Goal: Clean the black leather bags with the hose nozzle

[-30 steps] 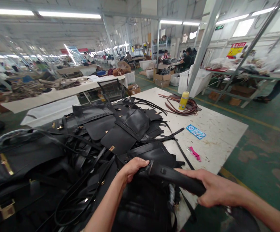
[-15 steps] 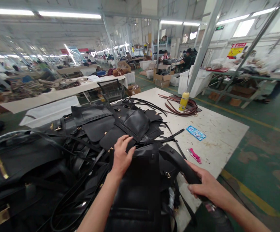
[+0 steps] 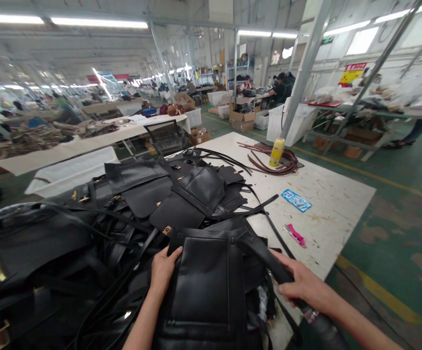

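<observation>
A black leather panel [image 3: 201, 282] with a stitched rectangular pocket lies in front of me. My left hand [image 3: 165, 267] grips its upper left edge, thumb on top. Closed around a black curved nozzle [image 3: 265, 255], my right hand [image 3: 300, 282] holds it with the tip touching the panel's upper right corner; a hose trails down from it. Black bag pieces [image 3: 181, 199] with gold clasps are heaped behind and to the left.
On the white table [image 3: 334, 204] lie a pink cutter [image 3: 295, 236], a blue packet [image 3: 296, 200], a yellow bottle [image 3: 277, 152] and coiled brown straps [image 3: 260, 163]. Black straps cross the table's middle. People sit at tables in the background.
My left hand has moved down and left, from above the panel's top onto its left edge. The nozzle has shifted slightly left and down over the panel's corner.
</observation>
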`<state>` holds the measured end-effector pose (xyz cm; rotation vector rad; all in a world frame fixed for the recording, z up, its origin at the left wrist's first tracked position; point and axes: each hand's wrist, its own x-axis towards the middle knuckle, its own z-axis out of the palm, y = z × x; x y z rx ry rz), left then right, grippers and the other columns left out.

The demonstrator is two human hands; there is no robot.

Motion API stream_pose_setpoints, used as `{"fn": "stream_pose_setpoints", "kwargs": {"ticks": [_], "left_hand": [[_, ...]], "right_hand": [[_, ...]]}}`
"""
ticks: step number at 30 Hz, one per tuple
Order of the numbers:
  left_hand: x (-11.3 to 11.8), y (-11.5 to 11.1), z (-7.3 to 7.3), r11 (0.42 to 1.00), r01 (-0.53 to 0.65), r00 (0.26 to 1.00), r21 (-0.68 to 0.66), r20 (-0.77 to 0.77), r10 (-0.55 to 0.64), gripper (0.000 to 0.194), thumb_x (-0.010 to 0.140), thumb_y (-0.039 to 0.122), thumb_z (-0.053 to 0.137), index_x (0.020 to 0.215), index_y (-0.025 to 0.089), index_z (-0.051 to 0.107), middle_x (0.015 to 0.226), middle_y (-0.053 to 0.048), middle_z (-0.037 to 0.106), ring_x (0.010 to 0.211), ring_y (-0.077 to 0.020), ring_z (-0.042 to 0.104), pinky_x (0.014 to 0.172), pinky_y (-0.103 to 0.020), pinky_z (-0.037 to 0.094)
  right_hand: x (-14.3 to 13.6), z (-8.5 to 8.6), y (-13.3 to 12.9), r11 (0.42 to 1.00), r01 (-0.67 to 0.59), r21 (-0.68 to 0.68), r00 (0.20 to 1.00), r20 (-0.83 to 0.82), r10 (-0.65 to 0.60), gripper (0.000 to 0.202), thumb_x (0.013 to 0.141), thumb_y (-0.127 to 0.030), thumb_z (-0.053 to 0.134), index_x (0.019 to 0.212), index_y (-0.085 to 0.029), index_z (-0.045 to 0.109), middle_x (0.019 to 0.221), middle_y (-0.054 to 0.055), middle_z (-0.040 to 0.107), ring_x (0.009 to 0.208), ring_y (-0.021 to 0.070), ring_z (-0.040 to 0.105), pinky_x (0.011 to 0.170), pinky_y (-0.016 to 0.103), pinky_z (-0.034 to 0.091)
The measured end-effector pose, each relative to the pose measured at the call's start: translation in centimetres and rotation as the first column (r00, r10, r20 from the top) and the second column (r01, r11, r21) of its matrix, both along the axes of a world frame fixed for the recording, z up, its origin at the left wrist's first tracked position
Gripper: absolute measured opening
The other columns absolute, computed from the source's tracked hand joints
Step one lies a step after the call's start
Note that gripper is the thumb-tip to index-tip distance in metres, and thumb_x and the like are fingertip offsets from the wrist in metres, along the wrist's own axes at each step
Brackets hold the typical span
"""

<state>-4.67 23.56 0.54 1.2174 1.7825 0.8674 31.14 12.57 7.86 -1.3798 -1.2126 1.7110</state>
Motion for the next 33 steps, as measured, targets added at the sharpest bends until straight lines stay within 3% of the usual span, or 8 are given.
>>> {"fn": "stream_pose_setpoints", "kwargs": {"ticks": [7,12,16,21,23,28,33], "left_hand": [[0.7,0.9,-0.1,0.998,-0.058,0.998,-0.039,-0.019,0.057,0.034,0.051,0.037,0.07,0.077,0.015,0.066,0.08,-0.008,0.068,0.089,-0.0299,0.058,0.08,-0.036,0.041],[0.5,0.6,0.1,0.994,-0.005,0.982,-0.11,0.188,0.026,0.031,0.062,0.04,0.062,0.077,0.014,0.066,0.079,-0.008,0.069,0.075,-0.0231,0.062,0.073,-0.033,0.045],[0.4,0.6,0.4,0.995,-0.001,0.942,-0.102,0.333,0.035,0.031,0.062,0.036,0.062,0.085,0.015,0.065,0.092,-0.007,0.067,0.084,-0.0204,0.061,0.078,-0.03,0.045],[1.9,0.2,1.2,0.994,0.082,0.856,-0.074,0.515,-0.032,0.047,0.059,0.028,0.065,0.105,0.018,0.058,0.096,-0.004,0.067,0.088,-0.0195,0.06,0.081,-0.031,0.044],[2.6,-0.3,1.5,0.99,0.122,0.82,-0.076,0.569,-0.058,0.051,0.059,0.027,0.066,0.108,0.017,0.056,0.093,-0.006,0.067,0.083,-0.0207,0.062,0.079,-0.033,0.046],[3.3,-1.2,1.7,0.985,0.141,0.73,-0.098,0.682,-0.036,0.062,0.061,0.023,0.066,0.12,0.018,0.047,0.092,-0.006,0.067,0.078,-0.021,0.063,0.074,-0.034,0.049],[3.2,-0.7,1.8,0.992,0.086,0.708,-0.097,0.706,0.008,0.069,0.06,0.016,0.064,0.125,0.022,0.042,0.102,-0.004,0.065,0.085,-0.0195,0.062,0.077,-0.031,0.048]], "right_hand": [[-2.2,-3.3,3.8,0.978,-0.177,-0.114,0.983,0.021,0.18,0.079,0.058,-0.011,0.052,0.133,-0.02,0.028,0.042,-0.008,0.052,0.036,0.0114,0.05,0.036,0.019,0.042],[-4.1,-4.9,6.6,0.999,-0.045,-0.01,0.998,0.032,0.046,0.077,0.061,-0.015,0.052,0.133,-0.019,0.026,0.052,-0.007,0.053,0.038,0.0097,0.05,0.037,0.019,0.041],[-5.6,-3.4,6.7,0.997,0.009,0.081,1.0,-0.008,-0.008,0.078,0.064,-0.016,0.053,0.135,-0.025,0.021,0.066,-0.006,0.057,0.042,0.0082,0.05,0.039,0.019,0.043],[-8.8,-0.8,6.4,0.97,-0.227,0.088,0.965,-0.116,0.237,0.08,0.059,-0.012,0.06,0.132,-0.025,0.03,0.063,-0.006,0.057,0.042,0.0083,0.051,0.04,0.02,0.045],[-10.5,-0.4,7.0,0.961,-0.26,0.092,0.953,-0.134,0.271,0.08,0.059,-0.011,0.06,0.132,-0.025,0.03,0.063,-0.006,0.057,0.041,0.0083,0.051,0.039,0.02,0.045],[-13.2,-0.1,9.7,0.963,-0.231,0.136,0.96,-0.129,0.249,0.075,0.06,-0.012,0.059,0.129,-0.026,0.035,0.061,-0.006,0.054,0.038,0.0083,0.05,0.035,0.02,0.044],[-11.9,1.9,9.5,0.97,-0.166,0.18,0.978,-0.098,0.185,0.073,0.065,-0.013,0.056,0.131,-0.029,0.03,0.063,-0.007,0.052,0.042,0.0071,0.05,0.038,0.018,0.044]]}}
